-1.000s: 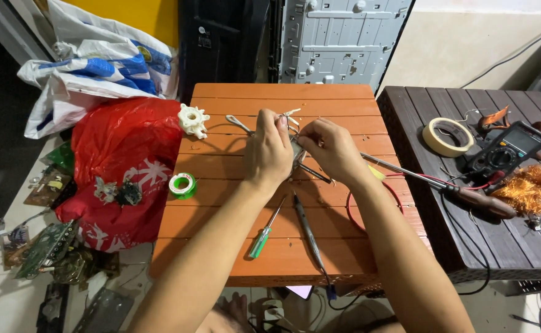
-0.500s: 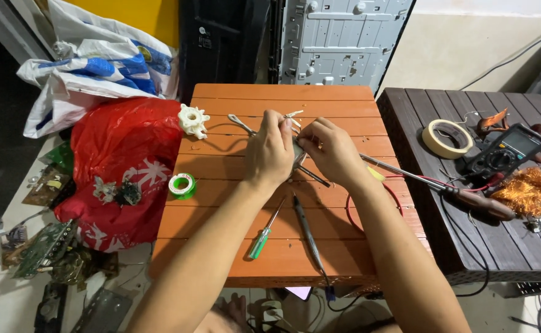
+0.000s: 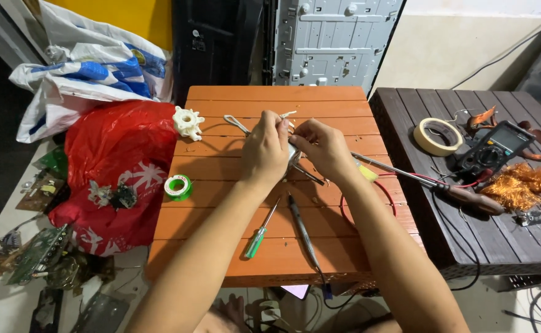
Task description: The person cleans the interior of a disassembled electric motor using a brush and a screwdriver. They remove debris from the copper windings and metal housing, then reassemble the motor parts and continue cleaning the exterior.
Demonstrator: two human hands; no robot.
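A small grey metal part with white wire ends (image 3: 291, 150) is being held at the centre of the frame, just above the orange slatted bench (image 3: 221, 240). The left hand (image 3: 265, 153) is gripping it closed from the left; the right hand (image 3: 323, 148) is pinching its wires from the right. The work appears to be mid-way: the wires are still loose. A green-handled screwdriver (image 3: 260, 230) and a slim dark probe (image 3: 301, 229) are lying unused below the hands; a green tape roll (image 3: 178, 186) is lying at the left.
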